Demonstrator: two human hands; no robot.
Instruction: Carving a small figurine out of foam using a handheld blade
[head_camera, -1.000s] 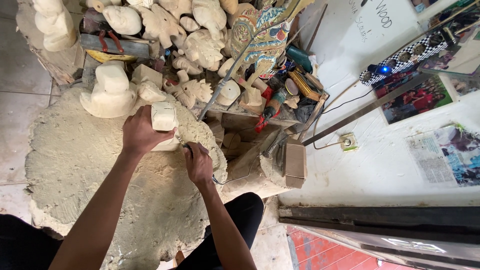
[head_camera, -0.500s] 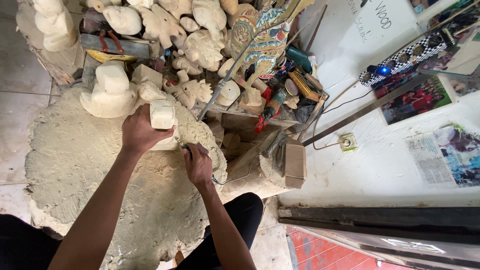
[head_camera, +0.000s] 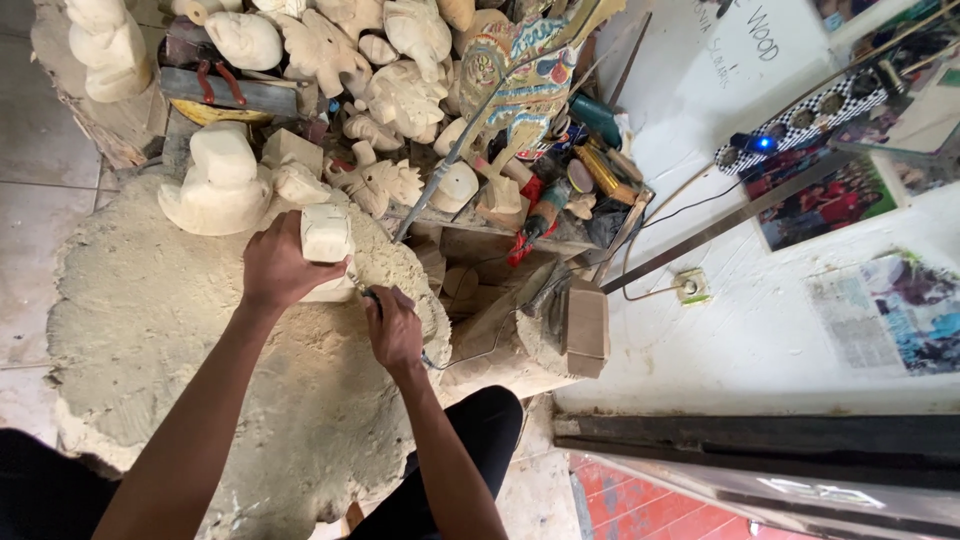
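Observation:
My left hand (head_camera: 275, 265) grips a pale, roughly cut wood block (head_camera: 327, 238) and holds it upright on a big, dusty tree-stump work surface (head_camera: 150, 330). My right hand (head_camera: 392, 328) is closed around a small dark-handled carving tool (head_camera: 372, 296), whose tip meets the lower side of the block. Both forearms reach in from the bottom of the head view. My dark trousers show at the lower edge.
Several unfinished pale wood carvings (head_camera: 215, 185) crowd the far side of the stump. A painted carved figure (head_camera: 520, 85) stands behind them, next to hand tools (head_camera: 545, 215) and a long metal rod (head_camera: 450, 160). A small wooden block (head_camera: 585, 325) lies at right by the white wall.

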